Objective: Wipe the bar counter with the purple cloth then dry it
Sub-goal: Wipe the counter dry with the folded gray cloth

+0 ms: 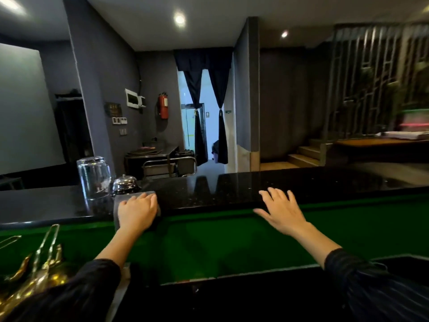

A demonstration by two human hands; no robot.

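Observation:
The bar counter (232,187) is a glossy black stone top that runs across the view. A greyish cloth (120,201) lies on its near edge at the left. My left hand (137,211) presses flat on the cloth, fingers together, and covers most of it. My right hand (282,211) rests on the counter's near edge to the right, fingers spread, with nothing in it.
An upturned clear glass (94,177) and a chrome service bell (124,184) stand on the counter just behind and left of the cloth. A green panel (220,242) drops below the counter edge. Gold bar tools (34,270) sit at lower left.

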